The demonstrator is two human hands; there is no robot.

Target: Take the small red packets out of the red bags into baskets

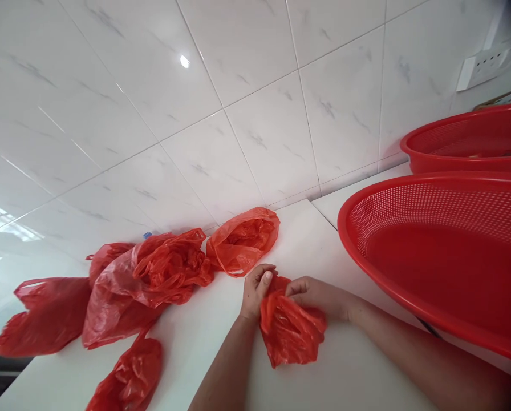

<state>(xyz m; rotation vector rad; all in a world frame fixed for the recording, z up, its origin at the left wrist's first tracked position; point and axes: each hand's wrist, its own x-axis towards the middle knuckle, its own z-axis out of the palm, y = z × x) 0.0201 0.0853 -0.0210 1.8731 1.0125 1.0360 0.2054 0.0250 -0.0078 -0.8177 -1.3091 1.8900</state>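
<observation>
Between my hands, just over the white tabletop (204, 325), is a crumpled red plastic bag (292, 337). My left hand (256, 291) grips its upper left edge, thumb on top and fingers curled. On its right side, my right hand (309, 294) pinches the top with fingers bent inward. The bag hangs down toward me, its folds loose; whatever may be inside is hidden. Right behind my left hand lies another red plastic bag (242, 240) with its mouth facing right.
Several red bags (122, 291) are heaped at the left against the tiled wall (255, 142). One red bag (131, 371) lies at the front left. A large red perforated basket (430, 251) stands at right, a second red basket (465, 162) behind it. A socket strip (489, 65) is on the wall.
</observation>
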